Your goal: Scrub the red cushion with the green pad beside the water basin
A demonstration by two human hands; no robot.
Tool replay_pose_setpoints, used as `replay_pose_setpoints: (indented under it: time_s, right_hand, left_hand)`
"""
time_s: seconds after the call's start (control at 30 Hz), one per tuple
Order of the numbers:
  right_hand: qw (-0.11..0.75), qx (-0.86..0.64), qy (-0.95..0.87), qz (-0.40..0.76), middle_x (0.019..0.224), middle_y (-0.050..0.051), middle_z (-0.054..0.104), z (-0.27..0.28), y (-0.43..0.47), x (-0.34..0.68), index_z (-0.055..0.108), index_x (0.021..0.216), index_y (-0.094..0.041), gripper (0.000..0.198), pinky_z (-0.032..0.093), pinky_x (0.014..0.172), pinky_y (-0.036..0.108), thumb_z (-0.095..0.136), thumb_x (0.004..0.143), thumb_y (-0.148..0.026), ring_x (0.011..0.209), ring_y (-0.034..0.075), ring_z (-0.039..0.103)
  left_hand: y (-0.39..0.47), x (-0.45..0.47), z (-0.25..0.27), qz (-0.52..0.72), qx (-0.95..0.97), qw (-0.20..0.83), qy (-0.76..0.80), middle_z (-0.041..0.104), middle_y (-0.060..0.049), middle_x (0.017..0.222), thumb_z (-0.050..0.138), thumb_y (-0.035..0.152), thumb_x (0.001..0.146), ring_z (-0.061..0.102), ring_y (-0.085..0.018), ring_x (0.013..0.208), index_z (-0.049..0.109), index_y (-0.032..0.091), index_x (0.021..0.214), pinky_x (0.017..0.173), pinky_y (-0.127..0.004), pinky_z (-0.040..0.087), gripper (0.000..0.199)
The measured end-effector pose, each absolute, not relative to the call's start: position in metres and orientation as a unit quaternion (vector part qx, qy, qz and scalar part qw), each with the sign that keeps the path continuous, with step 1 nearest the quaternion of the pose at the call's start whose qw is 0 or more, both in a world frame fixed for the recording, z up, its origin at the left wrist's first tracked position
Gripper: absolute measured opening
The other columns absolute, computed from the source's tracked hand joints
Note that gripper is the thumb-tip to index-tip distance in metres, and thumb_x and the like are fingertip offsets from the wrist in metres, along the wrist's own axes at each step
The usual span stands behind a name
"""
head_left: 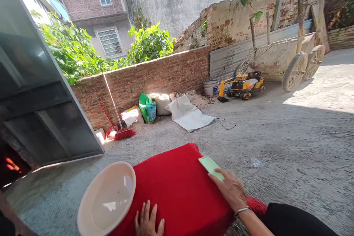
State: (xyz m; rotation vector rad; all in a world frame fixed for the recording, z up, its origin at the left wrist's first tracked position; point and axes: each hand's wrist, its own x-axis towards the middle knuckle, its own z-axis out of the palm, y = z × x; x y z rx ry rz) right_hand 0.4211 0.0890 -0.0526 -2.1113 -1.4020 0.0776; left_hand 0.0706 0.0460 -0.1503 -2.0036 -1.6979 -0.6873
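A red, plush-looking cloth (177,188) lies spread over a raised surface in front of me. My right hand (229,190) grips the near end of a flat, light green brush (211,167) at the cloth's right edge; the brush's underside is hidden. My left hand (148,219) rests flat on the cloth near its front, fingers apart, holding nothing. Just left of that hand, a pale round basin (85,206) with clear water in it sits at the cloth's left edge.
A grey metal door (55,129) stands at left. Along the brick wall (177,70) are a red broom (124,133), a green sack (147,108), a white sheet (190,112), a bucket (211,88), a toy excavator (243,86) and a wheeled cart (276,59).
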Motion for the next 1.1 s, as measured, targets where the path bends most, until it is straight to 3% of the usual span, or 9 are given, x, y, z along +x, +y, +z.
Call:
replay_pose_setpoints:
  time_s: [0.33,0.73,0.9,1.1]
  right_hand:
    - [0.294,-0.653,-0.698,0.019,0.094,0.003,0.062,-0.067,0.092,0.318,0.068,0.095,-0.029,0.02,0.046,0.082,0.032,0.064,0.076,-0.031,0.089,0.022,0.06]
    - [0.23,-0.804,-0.548,-0.007,0.099,0.012,0.064,-0.05,0.106,0.391,0.068,0.109,-0.024,0.035,0.045,0.081,0.04,0.049,0.086,-0.043,0.093,0.028,0.062]
    - [0.298,-0.802,-0.517,0.013,0.094,0.013,0.064,-0.052,0.1,0.41,0.069,0.103,-0.023,0.039,0.047,0.074,0.042,0.048,0.083,-0.05,0.086,0.03,0.063]
    - [0.359,-0.667,-0.646,0.091,0.091,0.003,0.062,-0.068,0.067,0.341,0.067,0.095,-0.029,0.025,0.049,0.078,0.031,0.056,0.079,-0.044,0.084,0.019,0.061]
  left_hand:
    - [0.046,0.07,-0.155,-0.234,-0.722,0.22,-0.613,0.064,-0.004,0.125,0.059,0.036,0.081,0.058,-0.026,0.115,0.069,0.033,0.112,0.099,-0.044,0.042,0.033]
    - [0.042,0.069,-0.149,-0.256,-0.726,0.214,-0.602,0.064,-0.004,0.125,0.058,0.034,0.081,0.057,-0.025,0.116,0.068,0.032,0.112,0.099,-0.044,0.041,0.032]
    - [0.04,0.073,-0.144,-0.249,-0.722,0.195,-0.615,0.062,-0.004,0.128,0.058,0.032,0.081,0.055,-0.025,0.118,0.067,0.031,0.114,0.101,-0.045,0.039,0.034]
    - [0.036,0.077,-0.135,-0.237,-0.719,0.165,-0.633,0.061,-0.003,0.13,0.055,0.028,0.082,0.053,-0.024,0.121,0.066,0.031,0.116,0.104,-0.045,0.037,0.036]
